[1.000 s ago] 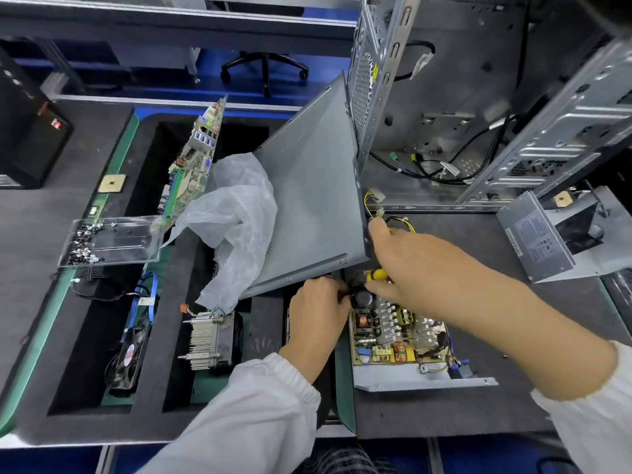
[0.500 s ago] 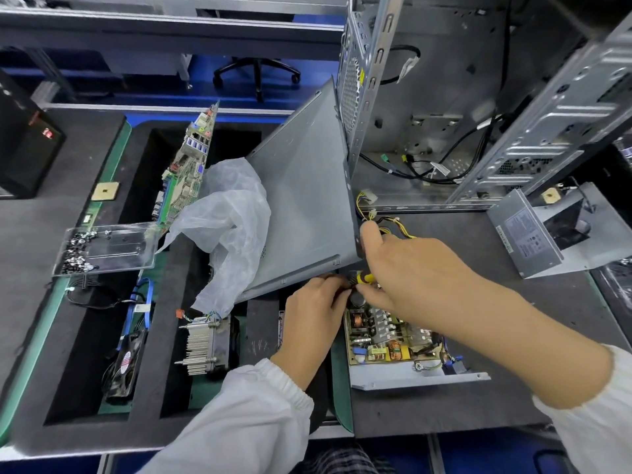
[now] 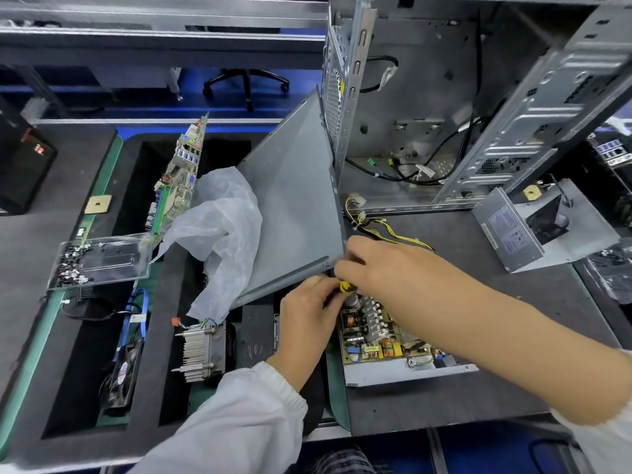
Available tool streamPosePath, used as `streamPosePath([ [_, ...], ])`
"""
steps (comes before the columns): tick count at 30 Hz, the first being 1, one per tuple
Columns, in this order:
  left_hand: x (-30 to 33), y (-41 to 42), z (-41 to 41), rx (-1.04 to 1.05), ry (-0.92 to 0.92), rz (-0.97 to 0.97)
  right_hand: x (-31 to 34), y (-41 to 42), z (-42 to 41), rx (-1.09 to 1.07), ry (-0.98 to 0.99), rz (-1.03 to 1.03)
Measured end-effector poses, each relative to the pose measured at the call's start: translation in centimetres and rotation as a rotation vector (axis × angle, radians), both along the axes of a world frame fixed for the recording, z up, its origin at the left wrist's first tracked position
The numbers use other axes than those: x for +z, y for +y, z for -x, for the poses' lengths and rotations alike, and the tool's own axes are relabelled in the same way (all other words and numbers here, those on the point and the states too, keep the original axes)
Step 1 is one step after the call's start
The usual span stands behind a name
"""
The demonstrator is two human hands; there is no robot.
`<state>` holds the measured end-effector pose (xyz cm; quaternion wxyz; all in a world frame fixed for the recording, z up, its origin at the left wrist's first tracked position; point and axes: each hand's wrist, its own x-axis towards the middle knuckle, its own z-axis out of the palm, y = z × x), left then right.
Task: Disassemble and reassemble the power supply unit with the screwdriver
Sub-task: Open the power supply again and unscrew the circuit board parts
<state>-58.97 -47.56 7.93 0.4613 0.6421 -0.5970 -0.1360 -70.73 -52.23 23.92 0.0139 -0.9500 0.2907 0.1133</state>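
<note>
Right hand (image 3: pixel 383 268): curled round the yellow-and-black screwdriver (image 3: pixel 347 288) at frame centre, tip aimed down at the far left corner of the open power supply unit (image 3: pixel 383 340); likely working a board screw.
Left hand (image 3: pixel 307 313): fingers bent in at the same corner, touching near the screwdriver tip, probably steadying it; exact pinch hidden.
Power supply unit: lower centre on the tabletop (image 3: pixel 513 388), lid off, circuit board exposed for access.
Cover (image 3: pixel 533 224): grey shell parked at right, well apart.
Side panel (image 3: pixel 294 200): leaning on the computer case (image 3: pixel 444 97), crowding the hands.
Screw tray (image 3: pixel 102 258): left, within reach.
</note>
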Motion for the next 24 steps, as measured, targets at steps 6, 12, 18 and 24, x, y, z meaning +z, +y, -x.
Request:
streamPosePath([
  [6, 0.1, 0.2, -0.3, -0.017, 0.069, -0.094, -1.4, 0.2, -0.6, -0.045, 0.052, 0.139],
  [12, -0.9, 0.8, -1.9, 0.004, 0.083, -0.207, -2.2, 0.3, -0.9, -0.108, 0.094, 0.397],
  [18, -0.9, 0.4, -3.2, -0.099, -0.033, -0.452, -2.1, 0.3, -0.8, -0.165, 0.052, 0.484],
  [24, -0.7, 0.5, -3.3, -0.174, -0.11, -0.505, -2.1, -0.2, -0.3, -0.212, -0.009, 0.418],
])
